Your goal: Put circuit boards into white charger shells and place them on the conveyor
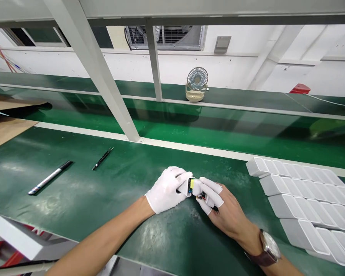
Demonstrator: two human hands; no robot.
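Note:
In a white glove, my left hand (170, 188) is closed around a small white plastic housing (184, 186). At its open end shows a circuit board with a yellow part (192, 184). White finger covers sit on the fingertips of my right hand (218, 197), which pinches a white plastic piece (197, 188) against the board end. Thin wires, one of them reddish, show below that piece. My fingers hide much of both parts, so I cannot tell how far they are joined. Both hands are just above the green bench top.
Rows of white plastic housings (301, 207) lie at the right. A white marker with a black cap (50, 178) and a slim black tool (102, 158) lie at the left. Cardboard (8, 130) is at far left. A slanted post (103, 80) and a small fan (197, 82) stand behind.

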